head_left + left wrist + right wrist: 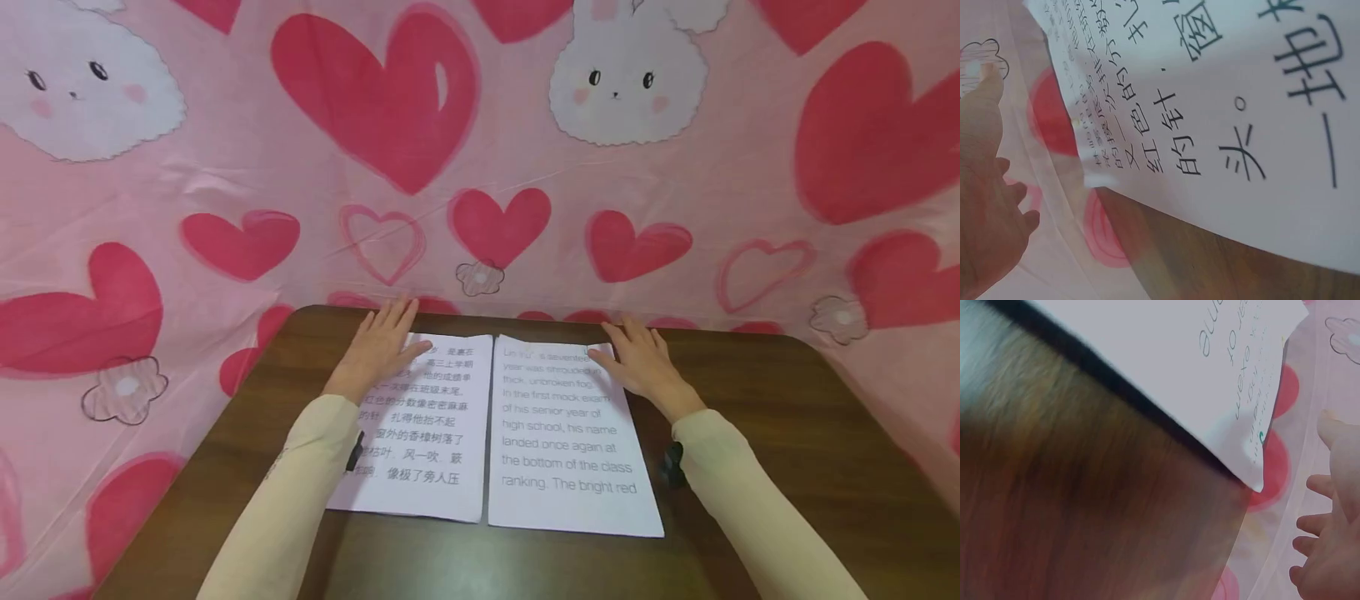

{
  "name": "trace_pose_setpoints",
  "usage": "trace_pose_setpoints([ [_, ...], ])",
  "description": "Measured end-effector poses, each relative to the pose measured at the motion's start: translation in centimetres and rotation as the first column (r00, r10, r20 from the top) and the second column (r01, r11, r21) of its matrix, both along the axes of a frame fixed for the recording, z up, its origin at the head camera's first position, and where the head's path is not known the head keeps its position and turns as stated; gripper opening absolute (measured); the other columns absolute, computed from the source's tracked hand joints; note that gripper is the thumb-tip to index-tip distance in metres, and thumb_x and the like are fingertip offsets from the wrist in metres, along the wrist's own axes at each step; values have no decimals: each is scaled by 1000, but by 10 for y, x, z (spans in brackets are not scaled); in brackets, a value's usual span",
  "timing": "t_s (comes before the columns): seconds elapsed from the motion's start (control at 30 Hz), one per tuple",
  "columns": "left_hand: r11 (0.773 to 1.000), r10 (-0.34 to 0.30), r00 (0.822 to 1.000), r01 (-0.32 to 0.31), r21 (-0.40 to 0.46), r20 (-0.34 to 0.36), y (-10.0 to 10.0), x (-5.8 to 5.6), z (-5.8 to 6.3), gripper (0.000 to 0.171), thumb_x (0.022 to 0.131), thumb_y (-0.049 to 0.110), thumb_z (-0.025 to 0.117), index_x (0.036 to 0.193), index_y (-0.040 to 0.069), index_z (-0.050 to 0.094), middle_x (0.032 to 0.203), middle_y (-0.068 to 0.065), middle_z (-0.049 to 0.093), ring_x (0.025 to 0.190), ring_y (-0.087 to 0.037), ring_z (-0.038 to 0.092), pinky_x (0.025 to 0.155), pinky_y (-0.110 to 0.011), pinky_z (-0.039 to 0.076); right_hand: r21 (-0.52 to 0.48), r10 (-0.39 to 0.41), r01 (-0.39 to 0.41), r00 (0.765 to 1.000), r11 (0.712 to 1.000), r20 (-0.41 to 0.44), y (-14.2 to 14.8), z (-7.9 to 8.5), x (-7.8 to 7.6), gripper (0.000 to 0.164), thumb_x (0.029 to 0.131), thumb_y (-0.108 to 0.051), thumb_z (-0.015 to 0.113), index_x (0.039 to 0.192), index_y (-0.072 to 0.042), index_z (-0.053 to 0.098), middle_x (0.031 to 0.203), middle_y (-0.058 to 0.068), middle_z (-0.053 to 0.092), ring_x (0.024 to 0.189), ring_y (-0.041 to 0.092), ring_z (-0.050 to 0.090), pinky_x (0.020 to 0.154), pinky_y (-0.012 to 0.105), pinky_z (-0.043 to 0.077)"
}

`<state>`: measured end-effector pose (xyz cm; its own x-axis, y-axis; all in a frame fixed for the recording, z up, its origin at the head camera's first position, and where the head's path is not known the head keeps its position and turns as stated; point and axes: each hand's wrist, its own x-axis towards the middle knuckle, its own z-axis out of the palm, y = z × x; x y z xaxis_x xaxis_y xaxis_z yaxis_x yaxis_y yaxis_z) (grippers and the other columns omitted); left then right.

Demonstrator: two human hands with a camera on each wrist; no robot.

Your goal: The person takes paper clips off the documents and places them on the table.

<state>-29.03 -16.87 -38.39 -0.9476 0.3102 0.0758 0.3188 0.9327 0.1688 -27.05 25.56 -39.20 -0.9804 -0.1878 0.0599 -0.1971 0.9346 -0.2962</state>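
Observation:
Two white printed sheets lie side by side on the table, a narrow gap between them. Chinese text covers the left sheet [420, 442]; large English text fills the right sheet [562, 450]. At the far left corner, my left hand [378, 350] has its fingers extended away from me, its thumb pointing in over the paper. My right hand [643, 362] is over the far right corner in much the same pose, fingers spread. Neither hand grips anything. In the right wrist view, that sheet's corner [1254, 478] stands slightly raised beside the fingers.
A dark brown wooden table [750, 400] bears the sheets. Close behind its far edge hangs a pink cloth [517, 158] with hearts and rabbit faces. Small black devices show under the left wrist [355, 452] and right wrist [672, 465].

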Motion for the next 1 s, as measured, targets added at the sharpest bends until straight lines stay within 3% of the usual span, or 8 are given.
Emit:
trace_pose_setpoints([
  [0.3, 999, 11, 1000, -11, 30, 13, -4, 1, -1, 81, 101, 52, 47, 161, 8, 14, 170, -14, 14, 157, -38, 12, 126, -58, 10, -38, 7, -9, 999, 999, -36, -6, -4, 0, 75, 99, -46, 54, 156, -3, 30, 163, 27, 23, 150, 48, 18, 121, 68, 8],
  [0.47, 990, 41, 998, -47, 134, 47, -11, 4, 0, 74, 102, 46, 48, 160, 9, 20, 168, -15, 20, 155, -40, 19, 124, -58, 18, -128, -12, 0, 996, 992, -90, -21, -5, -2, 69, 99, -39, 57, 153, -2, 35, 158, 26, 34, 146, 47, 29, 120, 67, 16],
  [0.67, 970, 76, 990, -100, 223, 115, -17, 5, -3, 71, 102, 40, 52, 160, 10, 23, 167, -16, 22, 154, -42, 21, 122, -61, 20, -225, -34, 20, 998, 974, -57, -42, -2, -1, 66, 99, -35, 59, 153, -4, 36, 156, 23, 40, 144, 45, 35, 120, 66, 18],
  [1.0, 956, 72, 994, -91, 279, 76, -30, 0, -8, 64, 102, 36, 54, 154, 4, 36, 158, -23, 36, 146, -45, 34, 120, -61, 26, -305, -17, 7, 999, 952, -30, -73, -1, -8, 62, 100, -38, 56, 152, -8, 39, 155, 17, 44, 144, 40, 38, 120, 63, 23],
])
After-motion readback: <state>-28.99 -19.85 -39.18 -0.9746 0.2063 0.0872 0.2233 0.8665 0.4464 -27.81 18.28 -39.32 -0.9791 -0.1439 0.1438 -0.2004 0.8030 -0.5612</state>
